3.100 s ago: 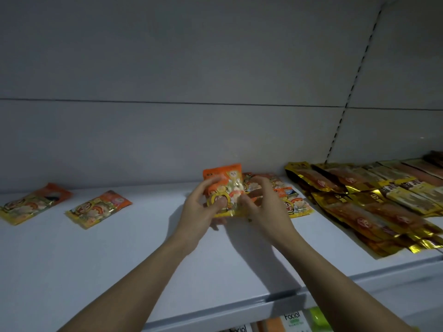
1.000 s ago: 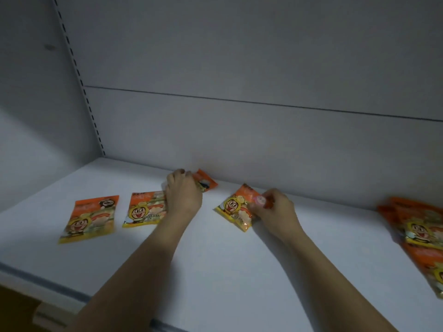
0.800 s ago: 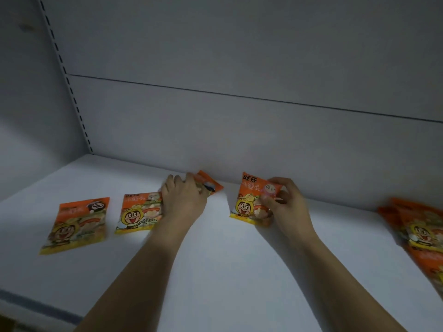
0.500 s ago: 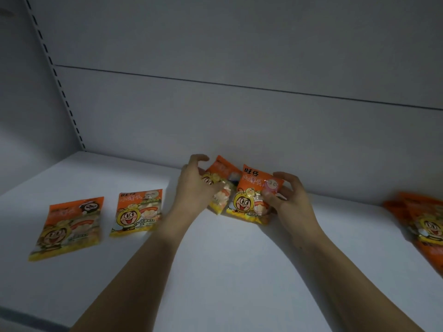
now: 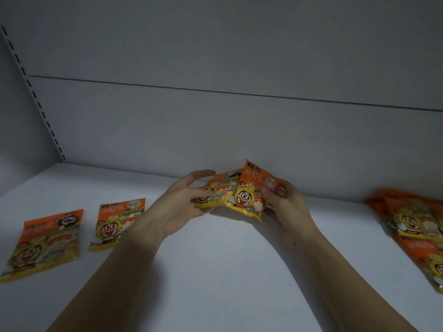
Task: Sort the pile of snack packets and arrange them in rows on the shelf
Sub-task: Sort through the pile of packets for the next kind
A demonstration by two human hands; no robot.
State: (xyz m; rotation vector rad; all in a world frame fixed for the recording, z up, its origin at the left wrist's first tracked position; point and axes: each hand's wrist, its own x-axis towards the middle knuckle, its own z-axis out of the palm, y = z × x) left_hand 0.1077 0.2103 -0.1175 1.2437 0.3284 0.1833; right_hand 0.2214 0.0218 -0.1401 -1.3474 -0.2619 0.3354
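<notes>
Two orange and yellow snack packets with a cartoon face are held side by side above the white shelf (image 5: 227,271). My left hand (image 5: 185,203) grips the left packet (image 5: 219,191) by its left edge. The right packet (image 5: 251,194) is pinched at its right edge by my right hand (image 5: 285,206) and overlaps the left one. Flat on the shelf at the far left lie two more packets of the same kind, one (image 5: 45,243) at the edge of view and one (image 5: 117,221) beside it, in a row.
A pile of the same orange packets (image 5: 417,226) lies at the right edge of the shelf. The grey back wall (image 5: 215,128) rises just behind my hands. A slotted upright (image 5: 36,97) runs down the left corner.
Both hands had packets pressed flat on the shelf a second ago. They have lifted them and brought them together at the middle, and the view has shifted slightly right.
</notes>
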